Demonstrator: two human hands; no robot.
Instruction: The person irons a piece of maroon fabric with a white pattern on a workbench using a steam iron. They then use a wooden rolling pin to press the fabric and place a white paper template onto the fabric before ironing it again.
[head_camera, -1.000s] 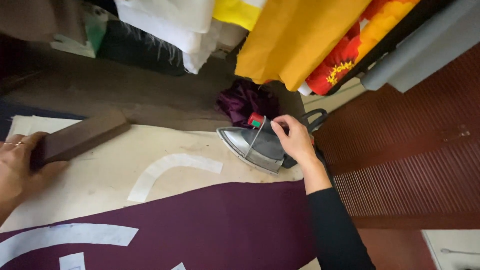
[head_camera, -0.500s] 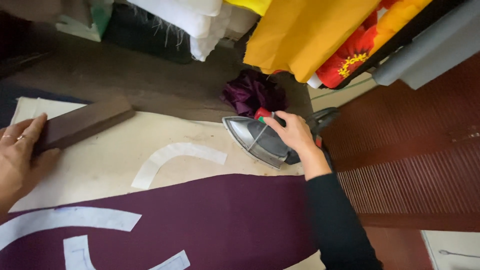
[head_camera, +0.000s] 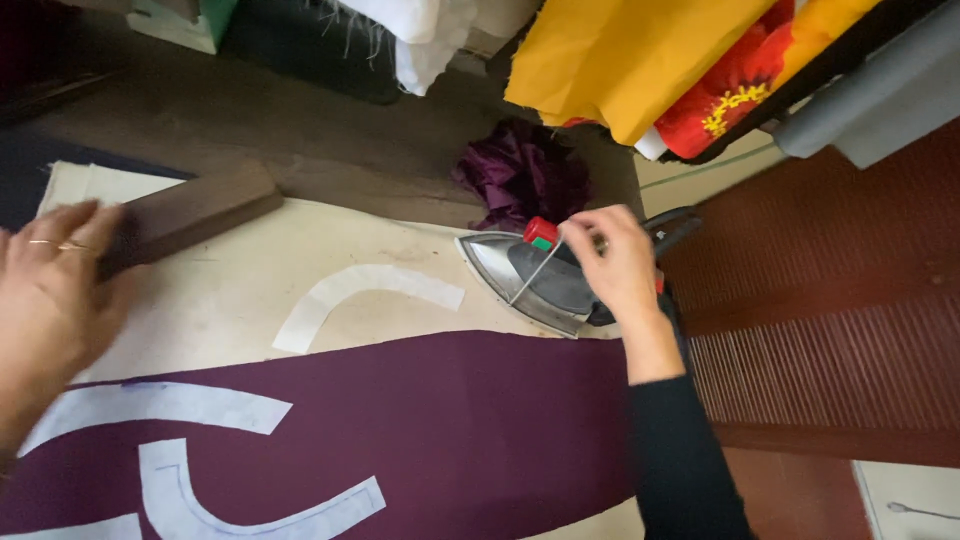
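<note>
My right hand (head_camera: 618, 268) grips the handle of a metal clothes iron (head_camera: 520, 275) lying tilted at the right end of the cream pressing board (head_camera: 230, 290). My left hand (head_camera: 45, 300), with rings on a finger, rests flat on the board's left side, touching the end of a dark wooden block (head_camera: 190, 215). A curved white pattern piece (head_camera: 360, 295) lies on the board between the hands. Maroon fabric (head_camera: 440, 430) covers the near part of the board, with curved white pieces (head_camera: 180, 450) on it.
A crumpled maroon scrap (head_camera: 525, 175) lies behind the iron. Yellow and red floral cloth (head_camera: 680, 70) and white cloth (head_camera: 430, 35) hang at the back. A reddish ribbed surface (head_camera: 830, 300) runs along the right.
The view has shifted down and left, showing more maroon fabric and white pieces. My left hand has slid nearer on the board; my right hand stays on the iron.
</note>
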